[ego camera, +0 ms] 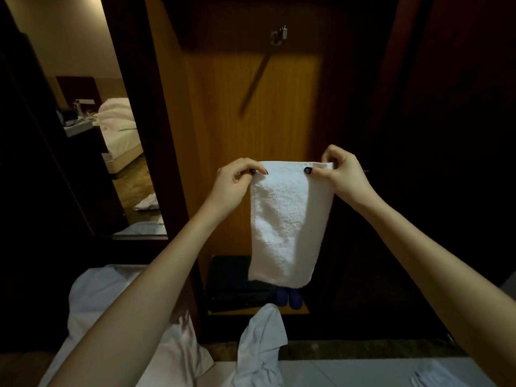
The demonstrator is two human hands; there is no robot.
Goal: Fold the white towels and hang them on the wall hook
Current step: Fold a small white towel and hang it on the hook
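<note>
A folded white towel point(287, 219) hangs in the air in front of a wooden wall panel point(223, 113). My left hand point(237, 182) pinches its top left corner and my right hand point(343, 174) pinches its top right corner. The towel's lower end dangles free at about knee height of the panel. A metal wall hook point(280, 36) sits high on the panel, well above the towel and both hands, with nothing on it.
More white cloth lies below: a crumpled piece point(262, 347) at bottom centre and another point(111, 317) at bottom left. A dark case point(237, 286) and blue slippers point(290, 298) sit on the low shelf under the towel. A mirror point(97, 121) on the left reflects a bed.
</note>
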